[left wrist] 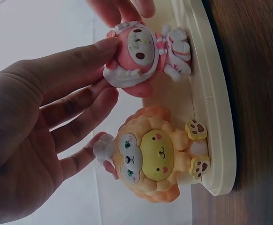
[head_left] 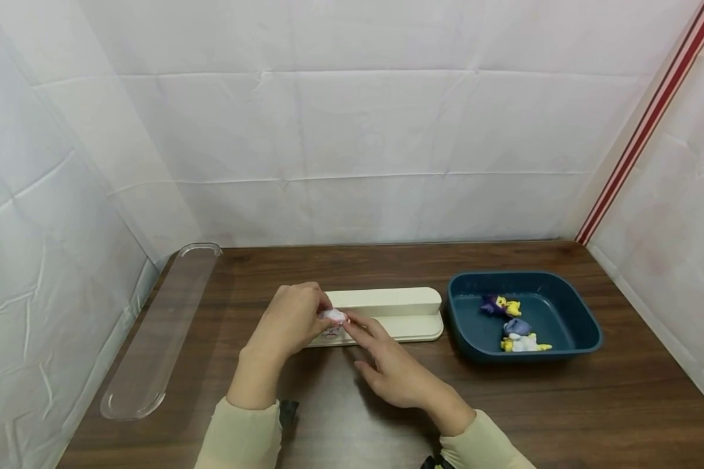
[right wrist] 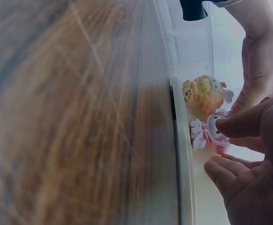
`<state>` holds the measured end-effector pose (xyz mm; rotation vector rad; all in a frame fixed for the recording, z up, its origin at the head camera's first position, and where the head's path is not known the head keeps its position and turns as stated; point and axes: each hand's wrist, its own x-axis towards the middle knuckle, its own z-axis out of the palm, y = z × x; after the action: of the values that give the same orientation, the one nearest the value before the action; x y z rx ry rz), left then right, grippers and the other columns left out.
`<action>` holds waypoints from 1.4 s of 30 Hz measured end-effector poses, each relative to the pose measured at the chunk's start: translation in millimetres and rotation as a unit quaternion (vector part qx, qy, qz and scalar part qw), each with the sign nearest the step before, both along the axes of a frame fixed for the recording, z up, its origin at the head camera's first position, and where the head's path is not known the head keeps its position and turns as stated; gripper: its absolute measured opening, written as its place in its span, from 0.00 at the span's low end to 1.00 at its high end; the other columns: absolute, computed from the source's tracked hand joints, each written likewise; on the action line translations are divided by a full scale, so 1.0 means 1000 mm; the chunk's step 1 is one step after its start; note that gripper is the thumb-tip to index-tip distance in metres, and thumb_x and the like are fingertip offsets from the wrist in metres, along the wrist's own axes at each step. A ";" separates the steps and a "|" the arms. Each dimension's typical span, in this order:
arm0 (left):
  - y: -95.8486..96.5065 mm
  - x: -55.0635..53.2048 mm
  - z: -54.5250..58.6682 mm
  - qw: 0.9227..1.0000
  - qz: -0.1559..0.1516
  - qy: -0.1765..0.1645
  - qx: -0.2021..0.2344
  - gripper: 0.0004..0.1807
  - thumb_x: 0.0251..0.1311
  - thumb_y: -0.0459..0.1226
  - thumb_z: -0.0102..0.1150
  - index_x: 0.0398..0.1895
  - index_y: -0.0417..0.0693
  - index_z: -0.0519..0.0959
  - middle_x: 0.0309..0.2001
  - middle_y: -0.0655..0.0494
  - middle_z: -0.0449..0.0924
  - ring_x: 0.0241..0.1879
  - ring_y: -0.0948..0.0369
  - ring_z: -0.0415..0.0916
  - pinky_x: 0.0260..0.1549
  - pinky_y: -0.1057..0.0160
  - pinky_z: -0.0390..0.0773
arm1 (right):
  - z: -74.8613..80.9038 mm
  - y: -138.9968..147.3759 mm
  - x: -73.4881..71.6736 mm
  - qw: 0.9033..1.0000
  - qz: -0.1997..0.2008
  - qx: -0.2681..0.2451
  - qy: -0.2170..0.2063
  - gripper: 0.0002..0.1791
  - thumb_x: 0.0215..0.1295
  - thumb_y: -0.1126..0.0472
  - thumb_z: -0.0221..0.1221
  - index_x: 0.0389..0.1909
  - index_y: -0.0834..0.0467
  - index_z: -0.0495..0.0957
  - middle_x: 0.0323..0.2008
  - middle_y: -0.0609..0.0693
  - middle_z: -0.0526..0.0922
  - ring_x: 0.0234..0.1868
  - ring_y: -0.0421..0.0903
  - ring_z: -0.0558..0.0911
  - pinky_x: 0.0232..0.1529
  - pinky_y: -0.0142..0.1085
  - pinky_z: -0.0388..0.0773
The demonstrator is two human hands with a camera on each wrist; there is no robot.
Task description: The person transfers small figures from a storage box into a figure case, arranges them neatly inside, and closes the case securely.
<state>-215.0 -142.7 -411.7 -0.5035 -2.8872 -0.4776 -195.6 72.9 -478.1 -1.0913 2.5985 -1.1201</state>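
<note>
A small pink and white figurine (left wrist: 141, 49) with a hooded head sits at the cream stepped stand (head_left: 410, 326), its feet on the lower step. My left hand (head_left: 287, 319) pinches its head between thumb and fingers. From the other side my right hand (head_left: 396, 371) reaches in, fingers fairly straight, fingertips right at the figurine; in the right wrist view its thumb overlaps the figurine's face. Beside the pink one on the same step sits an orange, lion-like figurine (left wrist: 148, 154) with a yellow face, hidden behind my left hand in the head view.
To the right stands a dark blue tray (head_left: 581, 332) holding several small figures, among them a purple and yellow one (head_left: 495, 304) and a white and yellow one (head_left: 525, 343). A long clear plastic cover (head_left: 158, 332) lies along the table's left side. White sheeting (head_left: 352, 130) walls the back.
</note>
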 end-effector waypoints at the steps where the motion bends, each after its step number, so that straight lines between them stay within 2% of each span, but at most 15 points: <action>1: 0.000 0.000 0.000 1.000 0.000 0.002 -0.003 0.08 0.56 0.40 0.78 0.35 0.46 0.90 0.36 0.58 0.88 0.35 0.58 0.85 0.51 0.50 0.80 | 0.000 0.000 0.000 1.000 0.001 0.001 0.000 0.39 0.73 0.67 0.59 0.82 0.54 0.57 0.82 0.49 0.54 0.80 0.46 0.61 0.75 0.50 0.66; 12: 0.000 0.001 0.000 1.000 0.001 0.022 -0.018 0.09 0.55 0.42 0.79 0.32 0.47 0.90 0.32 0.59 0.86 0.33 0.56 0.84 0.47 0.49 0.80 | 0.000 0.000 0.000 1.000 -0.001 0.028 -0.005 0.39 0.74 0.65 0.59 0.82 0.52 0.56 0.83 0.46 0.51 0.80 0.45 0.61 0.74 0.50 0.68; 22: 0.001 0.001 0.000 1.000 0.005 0.011 -0.014 0.07 0.54 0.38 0.78 0.33 0.48 0.90 0.34 0.59 0.86 0.34 0.56 0.84 0.48 0.49 0.80 | -0.001 -0.001 0.001 0.999 -0.002 0.039 -0.006 0.40 0.75 0.64 0.58 0.83 0.49 0.53 0.83 0.45 0.50 0.79 0.46 0.62 0.73 0.51 0.70; 31: 0.001 0.001 0.001 1.000 0.006 -0.001 -0.020 0.08 0.54 0.39 0.79 0.34 0.48 0.90 0.37 0.59 0.87 0.34 0.58 0.84 0.48 0.49 0.80 | -0.001 0.000 0.000 0.999 -0.004 0.034 0.002 0.39 0.75 0.63 0.59 0.82 0.49 0.55 0.83 0.46 0.51 0.79 0.45 0.62 0.73 0.50 0.70; 35: 0.000 0.001 0.001 1.000 0.004 -0.005 -0.015 0.09 0.53 0.39 0.79 0.36 0.48 0.90 0.37 0.59 0.86 0.35 0.58 0.84 0.48 0.49 0.79 | 0.000 0.000 -0.001 0.999 -0.005 0.033 0.003 0.38 0.75 0.63 0.59 0.82 0.49 0.56 0.83 0.46 0.52 0.79 0.45 0.62 0.73 0.51 0.70; 42: 0.001 0.002 0.002 1.000 -0.008 0.003 0.001 0.13 0.59 0.43 0.76 0.42 0.46 0.90 0.39 0.56 0.86 0.39 0.55 0.86 0.51 0.47 0.79 | 0.002 0.003 -0.002 1.000 -0.007 0.019 0.002 0.40 0.75 0.63 0.60 0.83 0.47 0.55 0.82 0.47 0.53 0.80 0.48 0.61 0.74 0.53 0.68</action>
<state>-212.9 -141.7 -409.5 -0.5281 -2.8788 -0.4806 -197.5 76.3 -475.8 -1.0701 2.6237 -1.0672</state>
